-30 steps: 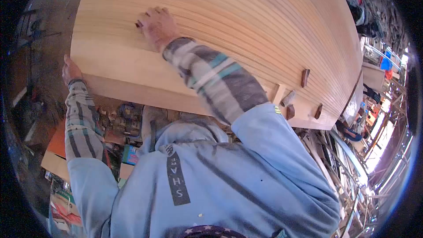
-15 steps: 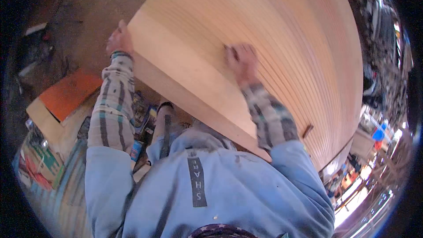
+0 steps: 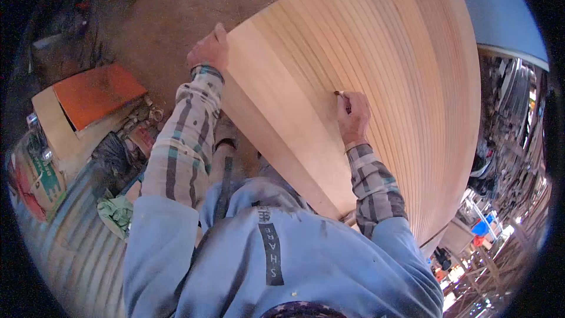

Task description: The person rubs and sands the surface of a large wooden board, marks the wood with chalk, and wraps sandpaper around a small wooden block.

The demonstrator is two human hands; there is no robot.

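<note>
A large pale wooden panel (image 3: 282,88) with long grain stripes and a curved far edge fills the middle of the view. My left hand (image 3: 210,50) is closed over the panel's left corner. Toward the middle of the panel, my right hand (image 3: 355,118) rests on the striped surface with its fingers curled. A small thin piece with a dark tip (image 3: 338,93) pokes out from those fingers. Most of it is hidden, so I cannot make out its kind.
An orange-topped box (image 3: 100,94) stands on the left, near corrugated sheet metal (image 3: 82,247) and a crumpled green cloth (image 3: 115,213). At the upper right is a blue surface (image 3: 500,9). Stacked scrap and strips (image 3: 512,118) lie along the right side.
Both hands and the panel's left corner appear farther right as the view shifts. My right hand sits lower in view, less blurred. My left hand keeps its hold on the corner.
</note>
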